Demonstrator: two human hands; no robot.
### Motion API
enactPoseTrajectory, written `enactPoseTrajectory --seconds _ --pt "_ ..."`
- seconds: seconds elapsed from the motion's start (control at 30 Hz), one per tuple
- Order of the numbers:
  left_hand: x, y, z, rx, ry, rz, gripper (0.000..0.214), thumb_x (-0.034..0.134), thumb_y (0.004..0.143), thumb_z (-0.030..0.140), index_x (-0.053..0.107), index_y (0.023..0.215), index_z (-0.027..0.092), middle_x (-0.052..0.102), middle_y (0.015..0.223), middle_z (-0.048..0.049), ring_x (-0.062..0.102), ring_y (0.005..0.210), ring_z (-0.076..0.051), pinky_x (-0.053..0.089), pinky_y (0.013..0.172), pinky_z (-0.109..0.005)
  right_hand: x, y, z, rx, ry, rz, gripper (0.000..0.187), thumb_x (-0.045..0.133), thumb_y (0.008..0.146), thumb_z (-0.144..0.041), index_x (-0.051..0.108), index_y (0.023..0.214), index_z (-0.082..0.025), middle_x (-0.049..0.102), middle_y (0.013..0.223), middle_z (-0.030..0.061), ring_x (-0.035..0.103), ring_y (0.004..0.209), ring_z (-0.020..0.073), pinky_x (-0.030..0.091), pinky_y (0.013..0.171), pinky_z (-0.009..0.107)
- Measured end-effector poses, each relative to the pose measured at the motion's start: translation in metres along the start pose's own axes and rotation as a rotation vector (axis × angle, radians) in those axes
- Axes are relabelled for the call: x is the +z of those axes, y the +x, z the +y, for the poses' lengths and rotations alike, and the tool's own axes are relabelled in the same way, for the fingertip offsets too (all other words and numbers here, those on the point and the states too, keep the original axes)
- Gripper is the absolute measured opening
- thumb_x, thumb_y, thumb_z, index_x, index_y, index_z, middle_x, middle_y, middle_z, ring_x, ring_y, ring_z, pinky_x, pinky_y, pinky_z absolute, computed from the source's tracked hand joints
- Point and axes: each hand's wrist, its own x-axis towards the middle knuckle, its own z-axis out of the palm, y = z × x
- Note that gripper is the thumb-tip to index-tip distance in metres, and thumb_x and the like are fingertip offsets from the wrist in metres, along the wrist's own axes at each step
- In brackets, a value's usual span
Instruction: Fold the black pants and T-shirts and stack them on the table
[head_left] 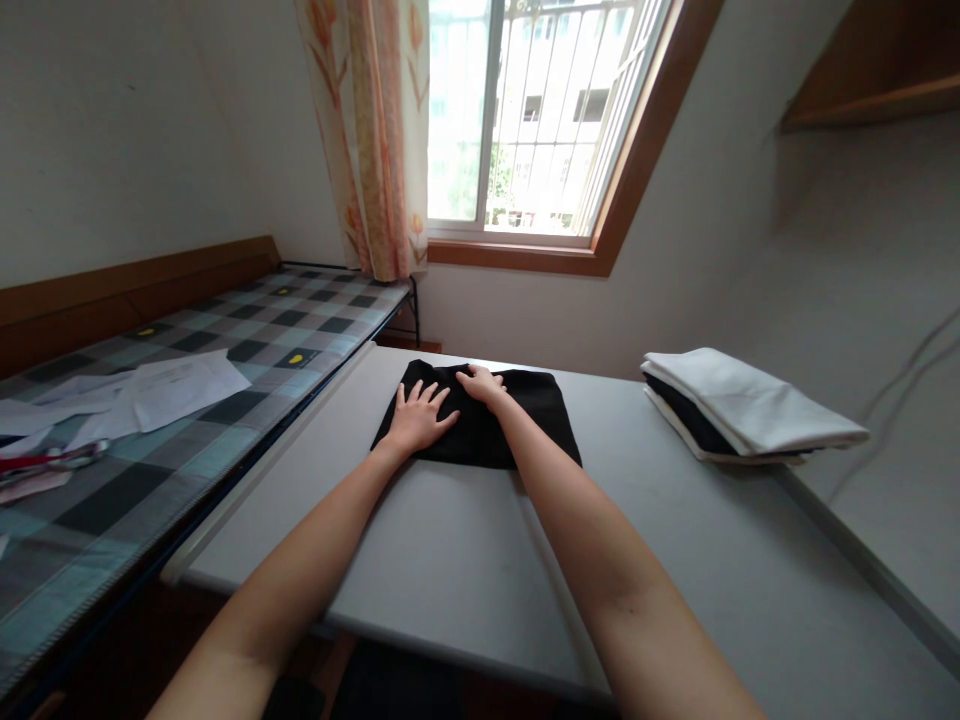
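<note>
A folded black cloth [536,420] lies on the grey table [465,550], toward its far side. My left hand [418,415] rests flat on the cloth's left part with the fingers spread. My right hand [484,385] sits just beside it near the cloth's far edge, fingers curled down onto the fabric; whether it pinches a fold is hidden.
A stack of folded white and black cloths [742,405] sits at the table's right edge. A bed with a checked cover [225,340] and loose papers [172,385] runs along the left. Behind the table are a window [525,110] and a curtain [371,130].
</note>
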Motion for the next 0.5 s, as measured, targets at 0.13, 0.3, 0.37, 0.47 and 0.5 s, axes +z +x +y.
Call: enactPoseTrajectory --seconds 0.13,0.3,0.37,0.47,0.5 --pt "-0.001 -0.001 0.000 0.008 0.005 0.010 0.063 0.037 0.095 0.060 0.046 0.146 0.025 0.043 0.152 -0.0079 0.028 0.144 -0.034 0.013 0.117 -0.060 -0.007 -0.001 -0.007 0.157 0.107 -0.107 0.040 0.045 0.095 -0.042 0.061 0.129 -0.027 0.061 0.134 0.0080 0.047 0.129 0.0336 0.037 0.103 0.051" --pt "-0.002 0.000 -0.003 0.008 -0.010 -0.016 0.065 0.038 0.093 0.062 0.040 0.149 0.029 0.037 0.156 -0.0059 0.027 0.145 -0.035 0.016 0.116 -0.062 -0.008 0.000 -0.003 0.158 0.126 -0.051 0.033 0.045 0.093 -0.023 0.064 0.120 -0.019 0.067 0.121 0.0118 0.061 0.112 0.0238 0.046 0.092 0.034" --pt "-0.002 0.000 -0.004 0.012 -0.010 -0.021 0.066 0.038 0.093 0.063 0.039 0.150 0.028 0.036 0.156 -0.0062 0.026 0.145 -0.035 0.016 0.116 -0.062 -0.008 -0.002 -0.002 0.169 0.114 -0.028 0.029 0.047 0.092 -0.021 0.065 0.115 -0.016 0.067 0.117 0.0147 0.062 0.109 0.0244 0.047 0.088 0.032" --pt "-0.003 0.000 -0.004 0.022 -0.003 -0.025 0.066 0.038 0.094 0.063 0.039 0.150 0.028 0.036 0.156 -0.0069 0.026 0.145 -0.035 0.015 0.116 -0.062 -0.008 -0.010 -0.008 0.183 0.093 0.000 0.028 0.050 0.091 -0.018 0.064 0.115 -0.012 0.066 0.117 0.0182 0.061 0.110 0.0266 0.046 0.088 0.033" --pt "-0.003 0.000 -0.004 0.025 -0.003 -0.027 0.066 0.038 0.094 0.063 0.039 0.150 0.027 0.036 0.156 -0.0071 0.026 0.145 -0.035 0.014 0.116 -0.062 -0.007 -0.014 -0.010 0.181 0.072 0.031 0.031 0.050 0.091 -0.017 0.061 0.119 -0.012 0.064 0.119 0.0191 0.060 0.111 0.0269 0.045 0.090 0.034"
